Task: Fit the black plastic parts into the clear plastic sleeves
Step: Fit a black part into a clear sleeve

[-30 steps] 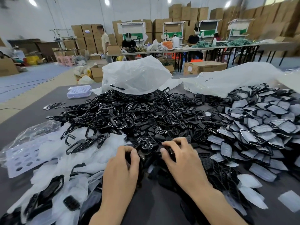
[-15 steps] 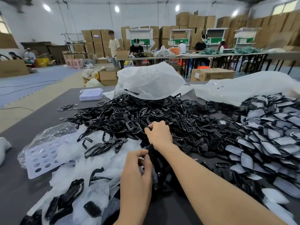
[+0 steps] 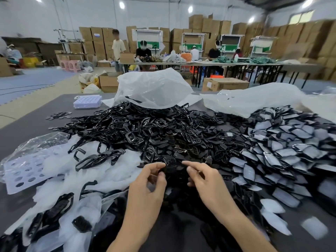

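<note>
A big heap of loose black plastic parts (image 3: pixel 154 128) covers the middle of the dark table (image 3: pixel 27 124). To the right lies a spread of parts in clear sleeves (image 3: pixel 281 151). Empty clear sleeves (image 3: pixel 60 166) are piled at the left, some with black frames on top. My left hand (image 3: pixel 147 184) and my right hand (image 3: pixel 207 182) are at the heap's near edge, facing each other. A black part (image 3: pixel 172 172) sits between them. My left thumb and forefinger pinch its left edge. My right fingers curl at its right side, the grip hidden.
A perforated white sheet (image 3: pixel 23 171) lies in a bag at far left. A small white tray (image 3: pixel 87 101) stands at the back left. Two large crumpled plastic bags (image 3: pixel 152 88) lie behind the heap. People work at long tables (image 3: pixel 200 63) beyond, with cardboard boxes (image 3: pixel 225 83) around.
My right hand has pulled back from the heap to near my left hand. Both hands now meet around a black part. The view has tilted up a little.
</note>
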Available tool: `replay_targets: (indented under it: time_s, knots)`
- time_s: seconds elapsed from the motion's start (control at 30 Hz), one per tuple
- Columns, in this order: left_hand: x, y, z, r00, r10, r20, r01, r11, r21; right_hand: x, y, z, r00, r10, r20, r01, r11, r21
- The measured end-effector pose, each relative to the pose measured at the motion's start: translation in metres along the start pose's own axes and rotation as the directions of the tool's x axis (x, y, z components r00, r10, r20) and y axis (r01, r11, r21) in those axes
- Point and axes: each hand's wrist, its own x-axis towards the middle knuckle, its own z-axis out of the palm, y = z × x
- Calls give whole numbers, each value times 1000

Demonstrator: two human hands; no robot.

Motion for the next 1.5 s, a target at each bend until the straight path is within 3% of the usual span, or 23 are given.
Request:
replay_targets:
  time_s: [0.17, 0.3, 0.43, 0.5, 0.57, 0.63, 0.7, 0.8, 1.0, 1.23, 1.4, 1.5]
  knots:
    - [-4, -5, 6, 998, 20, 62, -27, 993, 117, -7, 2, 5, 997, 77, 11, -77, 968, 238]
    - [-7, -5, 10, 979, 71, 193, -130, 940, 316, -9, -1, 12, 977, 203, 67, -207, 816, 539]
    - [-9, -6, 11, 931, 98, 350, -269, 835, 481, -5, 3, 17, 949, 298, 102, -287, 682, 673]
    - [-10, -6, 10, 930, 117, 348, -283, 833, 475, -4, 3, 19, 946, 307, 101, -284, 641, 713]
    - [-11, -6, 9, 954, 143, 264, -239, 895, 377, -4, 3, 19, 961, 274, 39, -229, 708, 668]
    - [-10, -5, 9, 983, 97, 159, -134, 961, 244, -4, 7, 16, 975, 213, -66, -160, 876, 454]
    - [-8, -3, 9, 994, 77, 82, -89, 983, 160, -6, 9, 12, 986, 135, -102, -105, 962, 252]
    - [-5, 4, 7, 998, 56, 12, -56, 996, 71, -9, 6, 14, 996, 82, -42, -71, 973, 218]
    - [-4, 9, 2, 995, -93, 49, 99, 984, -148, -11, 0, 17, 997, -4, 76, -21, 947, 319]
    - [2, 3, 1, 989, -95, 115, 101, 994, -48, -12, -1, 13, 995, -52, 88, 25, 959, 282]
    - [-1, 0, 5, 995, -87, 54, 90, 995, -44, -11, 0, 13, 995, -68, 68, 43, 946, 320]
    - [-3, -1, 6, 998, -58, 39, 59, 997, -40, -11, 1, 15, 990, -70, 126, 26, 946, 323]
